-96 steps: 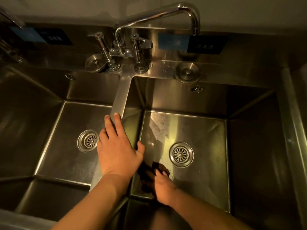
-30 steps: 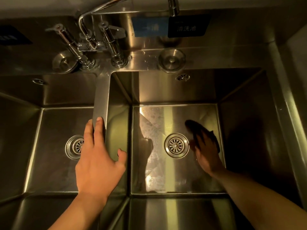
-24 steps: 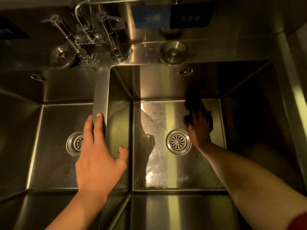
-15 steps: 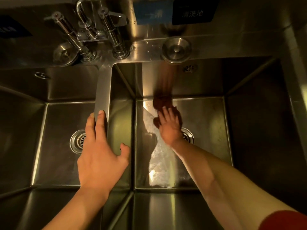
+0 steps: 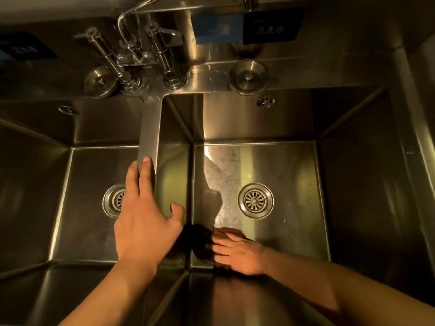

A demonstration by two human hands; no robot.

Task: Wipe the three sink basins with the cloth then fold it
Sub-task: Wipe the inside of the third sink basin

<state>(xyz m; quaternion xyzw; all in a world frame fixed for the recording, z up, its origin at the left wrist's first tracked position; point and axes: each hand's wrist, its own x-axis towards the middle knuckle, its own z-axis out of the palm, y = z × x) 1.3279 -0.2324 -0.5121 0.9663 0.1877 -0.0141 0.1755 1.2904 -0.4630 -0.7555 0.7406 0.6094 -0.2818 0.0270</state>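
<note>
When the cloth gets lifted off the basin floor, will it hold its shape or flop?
Probably floppy: the dark cloth lies bunched and flattened under the right hand. Likely damp and a bit clingy, since the basin floor shows wet streaks. It should slide easily on the steel.

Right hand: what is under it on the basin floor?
A dark cloth lies under the right hand, pressed by flat fingers into the near left corner of the right basin. Only the cloth's edge beyond the fingertips shows; the rest is covered.
</note>
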